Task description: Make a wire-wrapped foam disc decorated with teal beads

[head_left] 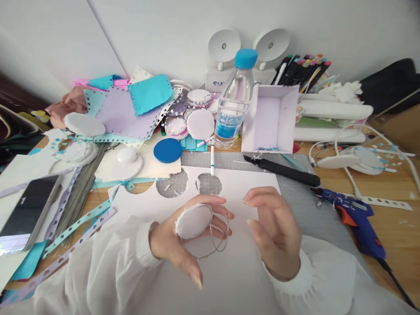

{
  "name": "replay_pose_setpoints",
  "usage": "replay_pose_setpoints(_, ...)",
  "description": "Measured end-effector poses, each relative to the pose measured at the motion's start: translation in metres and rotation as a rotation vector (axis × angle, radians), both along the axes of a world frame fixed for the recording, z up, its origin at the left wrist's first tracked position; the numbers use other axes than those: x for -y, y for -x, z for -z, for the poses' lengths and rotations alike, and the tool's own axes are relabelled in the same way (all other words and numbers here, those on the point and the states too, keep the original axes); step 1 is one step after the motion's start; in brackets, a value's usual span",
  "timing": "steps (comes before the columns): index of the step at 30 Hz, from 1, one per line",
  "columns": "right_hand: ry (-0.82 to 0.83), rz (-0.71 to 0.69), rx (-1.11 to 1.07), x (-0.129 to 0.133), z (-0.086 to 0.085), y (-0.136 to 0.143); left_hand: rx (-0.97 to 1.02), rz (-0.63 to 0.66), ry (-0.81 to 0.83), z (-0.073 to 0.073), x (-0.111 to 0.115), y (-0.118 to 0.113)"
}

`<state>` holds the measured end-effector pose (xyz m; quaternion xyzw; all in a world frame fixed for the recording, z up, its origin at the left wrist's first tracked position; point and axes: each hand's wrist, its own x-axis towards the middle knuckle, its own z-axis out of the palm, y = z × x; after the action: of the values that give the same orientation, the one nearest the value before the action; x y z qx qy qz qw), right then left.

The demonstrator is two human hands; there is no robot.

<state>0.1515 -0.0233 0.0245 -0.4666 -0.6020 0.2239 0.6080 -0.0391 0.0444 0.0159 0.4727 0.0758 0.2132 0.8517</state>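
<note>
Across the left hand [187,234], a white disc [194,222].

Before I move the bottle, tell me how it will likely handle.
The bottle is tall and narrow, so a high push would probably tip it. Its round body may roll once down. The clear, thin-looking plastic could dent under a firm grip.

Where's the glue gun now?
Head view, right side: the glue gun lies on the wooden table beside the grey mat, nozzle near the black tool.
</note>
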Motion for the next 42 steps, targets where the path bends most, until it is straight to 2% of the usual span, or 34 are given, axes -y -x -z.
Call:
replay_pose_setpoints(3, -0.068, -0.067, 0.177, 0.0, -0.004, -0.001, -0.013, -0.047, -0.016, 0.0, 0.0, 0.0)
replay_pose_setpoints(6, -0.171, -0.182, 0.418, -0.002, -0.007, 0.001, -0.013, -0.093, -0.037, 0.002, 0.0, -0.001)
replay_pose_setpoints(8, -0.217, -0.259, 0.496, -0.004, -0.007, 0.003, -0.008, -0.097, -0.03, 0.005, -0.001, -0.002)
replay_pose_setpoints(11, -0.217, -0.32, 0.489, -0.005, -0.005, 0.004, -0.024, -0.104, 0.008, 0.008, -0.003, -0.002)
replay_pose_setpoints(20, -0.187, -0.371, 0.436, 0.006, 0.0, -0.004, -0.043, -0.113, 0.095, 0.008, -0.003, -0.001)
replay_pose_setpoints(25, -0.192, -0.349, 0.401, 0.004, 0.001, -0.003, -0.045, -0.112, 0.112, 0.006, -0.004, 0.0)
replay_pose_setpoints(32, -0.277, -0.358, 0.508, 0.004, 0.004, -0.002, 0.017, 0.003, 0.123, 0.005, -0.003, -0.002)
replay_pose_setpoints(42, -0.243, -0.296, 0.462, 0.003, 0.005, 0.002, -0.002, 0.033, 0.092, 0.004, -0.003, -0.001)
